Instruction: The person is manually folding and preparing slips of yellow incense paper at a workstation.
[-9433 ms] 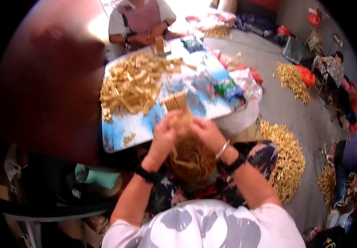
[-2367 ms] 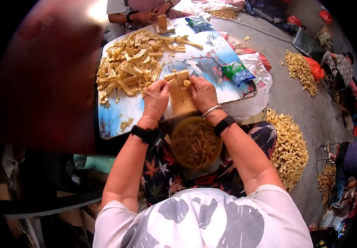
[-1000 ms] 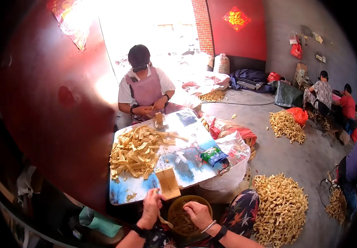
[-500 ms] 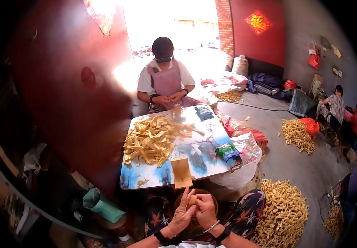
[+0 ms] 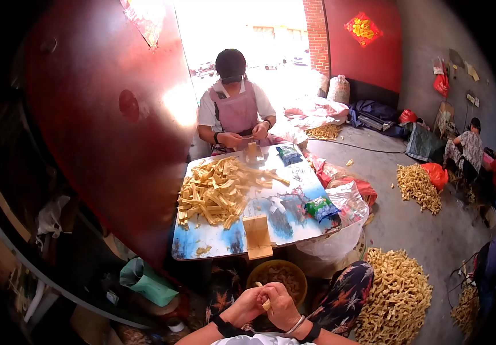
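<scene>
My left hand (image 5: 245,307) and my right hand (image 5: 283,309) meet low in the view, just in front of a yellow bowl (image 5: 301,278). Between them is a pale yellow strip (image 5: 266,305), its ends poking out above and below the closed fingers. The fingers hide most of it. Small folded pieces lie inside the bowl. Beyond, at the near edge of the table (image 5: 218,249), stands an L-shaped wooden block (image 5: 258,234). A heap of similar pale yellow strips (image 5: 212,192) covers the table's left side.
Across the table a person (image 5: 236,109) in a pink apron handles something small. A green packet (image 5: 321,209) and a blue packet (image 5: 289,154) lie on the table. A large pile of folded pieces (image 5: 394,296) rises at my right. Other people (image 5: 464,146) sit farther right.
My hands have moved slightly down and closed more tightly around the strip; the left fingers, stretched up before, are now curled. The bowl shows more. The whole view has shifted a little.
</scene>
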Available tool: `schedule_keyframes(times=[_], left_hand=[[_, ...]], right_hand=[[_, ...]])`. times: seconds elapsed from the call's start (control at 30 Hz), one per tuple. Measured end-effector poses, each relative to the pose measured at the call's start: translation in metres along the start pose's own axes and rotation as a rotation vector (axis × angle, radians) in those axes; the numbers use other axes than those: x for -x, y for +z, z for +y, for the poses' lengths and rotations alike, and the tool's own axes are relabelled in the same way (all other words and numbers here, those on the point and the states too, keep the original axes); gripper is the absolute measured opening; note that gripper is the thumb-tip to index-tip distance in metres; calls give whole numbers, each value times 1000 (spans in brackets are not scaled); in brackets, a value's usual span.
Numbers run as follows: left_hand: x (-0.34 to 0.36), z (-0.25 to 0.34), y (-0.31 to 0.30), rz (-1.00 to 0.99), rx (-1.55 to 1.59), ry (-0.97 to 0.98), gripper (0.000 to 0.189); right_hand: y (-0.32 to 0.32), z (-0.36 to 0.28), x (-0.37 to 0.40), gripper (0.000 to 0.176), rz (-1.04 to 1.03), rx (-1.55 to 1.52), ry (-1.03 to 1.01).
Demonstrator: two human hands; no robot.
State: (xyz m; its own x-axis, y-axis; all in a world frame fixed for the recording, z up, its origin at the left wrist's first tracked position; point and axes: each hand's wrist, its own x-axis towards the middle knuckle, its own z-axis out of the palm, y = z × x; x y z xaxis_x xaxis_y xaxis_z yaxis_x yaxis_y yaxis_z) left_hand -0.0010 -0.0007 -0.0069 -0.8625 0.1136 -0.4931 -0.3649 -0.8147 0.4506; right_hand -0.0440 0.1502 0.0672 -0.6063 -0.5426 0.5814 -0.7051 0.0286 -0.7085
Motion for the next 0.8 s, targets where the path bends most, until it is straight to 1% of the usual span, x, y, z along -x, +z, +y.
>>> schedule_keyframes(times=[0.07, 0.1, 0.2, 0.3, 0.37, 0.4, 0.47, 0.5, 0.57, 0.6, 0.63, 0.67, 0.7, 0.73, 0.77, 0.8], left_hand=[[20, 7, 40, 151, 16, -17, 16], [27, 10, 54, 227, 25, -25, 16], [17, 3, 25, 152, 146, -43, 17], [15, 11, 10, -110, 112, -151, 20], [25, 17, 37, 94, -92, -113, 20], [29, 19, 47, 194, -194, -93, 20], [24, 21, 46, 185, -600, -27, 19], [22, 22, 46, 177, -802, 7, 19], [24, 21, 49, 35, -1626, 330, 17], [26, 20, 52, -56, -2028, 508, 17], [39, 23, 79, 3, -2256, 331, 18], [44, 24, 90, 32, -2325, 413, 18], [48, 24, 98, 63, -2392, 498, 19], [50, 24, 105, 93, -2457, 587, 19], [52, 24, 111, 168, -2465, 632, 20], [52, 22, 113, 214, -2446, 750, 20]], right_hand=[[0, -1, 2, 20, 37, 46, 31], [-2, 0, 3, 22, 26, 10, 36], [-8, 5, 9, 26, -7, -104, 67], [-6, 11, 19, 28, -64, -218, 137], [-8, 11, 23, 27, -116, -270, 180], [-10, 13, 24, 27, -98, -154, 119], [-16, 20, 22, 26, -59, 80, -5], [-21, 21, 17, 27, -4, 102, -54], [-30, 23, 7, 27, 104, 150, -150], [-29, 25, 9, 27, 108, 97, -87], [-27, 28, 12, 27, 109, 45, -26], [-25, 31, 13, 27, 108, -9, 35], [-23, 33, 12, 31, 117, -100, 108], [-23, 33, 12, 30, 112, -166, 225], [-24, 33, 10, 28, 109, -232, 341], [-25, 33, 7, 27, 107, -299, 459]])
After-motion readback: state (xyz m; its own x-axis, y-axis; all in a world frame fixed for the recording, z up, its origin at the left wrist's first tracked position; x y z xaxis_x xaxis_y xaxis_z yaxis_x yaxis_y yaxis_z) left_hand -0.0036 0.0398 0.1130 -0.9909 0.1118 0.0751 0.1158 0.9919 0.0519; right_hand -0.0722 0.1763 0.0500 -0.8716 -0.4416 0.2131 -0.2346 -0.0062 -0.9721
